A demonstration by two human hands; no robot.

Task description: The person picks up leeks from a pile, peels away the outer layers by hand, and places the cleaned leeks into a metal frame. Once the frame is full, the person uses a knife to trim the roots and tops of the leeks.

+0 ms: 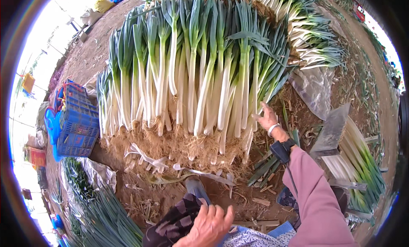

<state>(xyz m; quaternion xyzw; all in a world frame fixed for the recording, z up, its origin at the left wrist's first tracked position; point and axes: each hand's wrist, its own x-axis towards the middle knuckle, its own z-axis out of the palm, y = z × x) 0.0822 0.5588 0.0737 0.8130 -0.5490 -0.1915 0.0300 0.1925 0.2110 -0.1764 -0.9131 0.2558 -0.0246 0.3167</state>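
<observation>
The person's right hand, in a pink sleeve with a black wrist strap and a pale bangle, reaches up with fingers spread open to touch the right edge of a big stack of long leeks with white stalks, green tops and brown roots, which stands on bare brown soil. The left hand rests low in the view, fingers loosely curled, holding nothing visible. A broad grey metal cleaver lies right of the wrist on more leeks. A blue plastic crate sits well apart on the left.
</observation>
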